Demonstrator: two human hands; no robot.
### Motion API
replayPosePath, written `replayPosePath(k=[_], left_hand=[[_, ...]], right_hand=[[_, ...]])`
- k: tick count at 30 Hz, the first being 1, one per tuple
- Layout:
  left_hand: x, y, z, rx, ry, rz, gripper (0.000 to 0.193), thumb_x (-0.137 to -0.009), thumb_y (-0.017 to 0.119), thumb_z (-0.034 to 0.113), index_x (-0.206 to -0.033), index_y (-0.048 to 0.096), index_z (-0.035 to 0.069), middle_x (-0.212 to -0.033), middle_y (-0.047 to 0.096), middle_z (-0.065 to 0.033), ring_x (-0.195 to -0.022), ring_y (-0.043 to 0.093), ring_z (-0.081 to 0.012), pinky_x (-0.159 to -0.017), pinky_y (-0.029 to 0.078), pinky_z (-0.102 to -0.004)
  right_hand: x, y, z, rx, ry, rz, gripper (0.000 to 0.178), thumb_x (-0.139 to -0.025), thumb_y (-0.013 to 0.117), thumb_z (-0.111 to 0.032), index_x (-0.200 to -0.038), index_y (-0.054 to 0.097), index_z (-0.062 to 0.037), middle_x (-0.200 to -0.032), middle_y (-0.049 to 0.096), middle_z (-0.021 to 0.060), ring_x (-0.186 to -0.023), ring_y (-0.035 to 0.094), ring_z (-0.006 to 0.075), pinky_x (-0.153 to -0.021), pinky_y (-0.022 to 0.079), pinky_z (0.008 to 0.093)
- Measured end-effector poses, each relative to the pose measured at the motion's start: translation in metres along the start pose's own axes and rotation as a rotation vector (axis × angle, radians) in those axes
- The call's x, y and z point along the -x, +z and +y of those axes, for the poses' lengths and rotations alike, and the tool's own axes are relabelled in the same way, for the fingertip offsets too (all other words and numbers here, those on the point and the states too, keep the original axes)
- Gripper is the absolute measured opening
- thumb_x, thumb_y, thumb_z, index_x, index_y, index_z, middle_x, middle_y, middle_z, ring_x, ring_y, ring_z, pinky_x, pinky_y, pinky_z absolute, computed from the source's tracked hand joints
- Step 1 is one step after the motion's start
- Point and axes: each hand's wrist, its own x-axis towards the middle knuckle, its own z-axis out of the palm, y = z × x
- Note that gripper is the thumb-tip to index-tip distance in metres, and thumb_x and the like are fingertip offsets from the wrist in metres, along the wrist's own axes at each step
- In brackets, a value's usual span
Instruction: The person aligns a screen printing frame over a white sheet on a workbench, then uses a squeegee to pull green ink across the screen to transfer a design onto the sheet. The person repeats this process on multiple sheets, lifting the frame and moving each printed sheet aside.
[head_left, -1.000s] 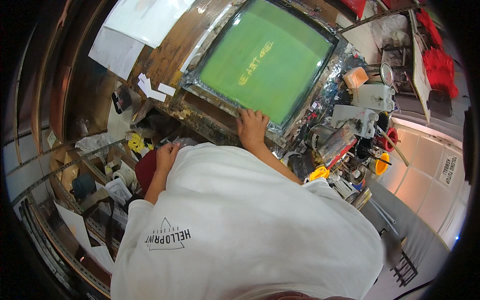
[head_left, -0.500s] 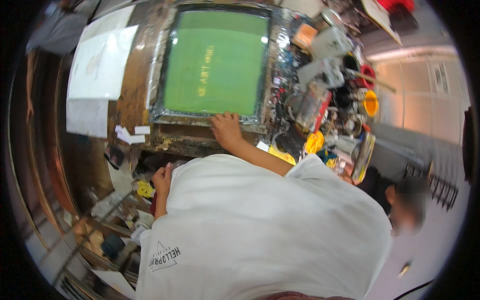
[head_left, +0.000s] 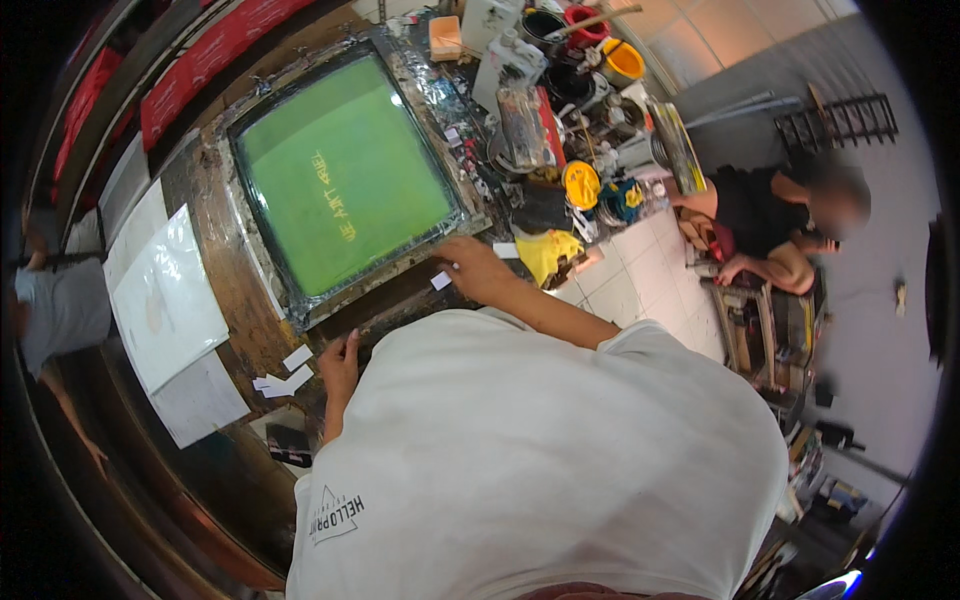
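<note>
A screen-printing frame [head_left: 380,270] with green mesh and pale yellow lettering lies on the worn table in front of me. My right hand [head_left: 478,270] is at its near rail, the fingers curled against the edge. A small white card [head_left: 441,281] shows just beside the thumb; whether the hand touches it I cannot tell. Close to the table's near edge, my left hand [head_left: 340,368] is raised with fingers apart and nothing visible in it. Several white cards [head_left: 285,384] lie on the table to its left.
White sheets [head_left: 165,300] cover the table's left side. Paint tubs, including a yellow tub [head_left: 622,62], crowd the right side beside a yellow cloth [head_left: 547,254]. One person [head_left: 755,205] sits at the right; another person's grey shirt [head_left: 65,308] shows at far left.
My view has turned, so the frame appears tilted and lower left. The right hand's fingers have slid from the rail's top to its near edge. A white card now shows by the thumb.
</note>
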Motion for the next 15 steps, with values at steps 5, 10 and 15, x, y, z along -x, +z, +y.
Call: replayPosePath(k=[5,10,15], left_hand=[[-0.019,-0.006,0.026,0.021,0.011,-0.138,0.051,-0.102,0.073,0.044,-0.083,0.073,-0.003,-0.060,0.055,-0.0080,-0.060,0.046,-0.0117,-0.055,0.039,-0.0352],[-0.020,-0.017,0.022,0.023,0.094,-0.221,0.045,-0.101,0.074,0.041,-0.087,0.076,-0.002,-0.065,0.064,-0.0093,-0.062,0.055,-0.0123,-0.059,0.045,-0.0343],[-0.028,-0.038,0.028,-0.016,0.135,-0.291,0.042,-0.100,0.075,0.041,-0.090,0.077,0.000,-0.071,0.070,-0.0121,-0.063,0.059,-0.0178,-0.060,0.047,-0.0356]], right_hand=[[0.046,-0.019,0.048,0.356,0.112,0.352,0.047,-0.082,0.082,-0.018,-0.127,0.068,-0.0106,-0.126,0.067,0.0140,-0.122,0.059,0.0381,-0.105,0.047,0.0486],[0.046,-0.065,0.079,0.840,0.410,0.376,0.085,-0.079,0.088,-0.028,-0.155,0.050,-0.0225,-0.142,0.056,0.0175,-0.126,0.056,0.0390,-0.105,0.048,0.0508],[0.056,-0.079,0.092,0.660,0.310,0.270,0.071,-0.085,0.086,-0.032,-0.151,0.060,-0.0236,-0.140,0.057,0.0191,-0.125,0.058,0.0404,-0.106,0.050,0.0485]])
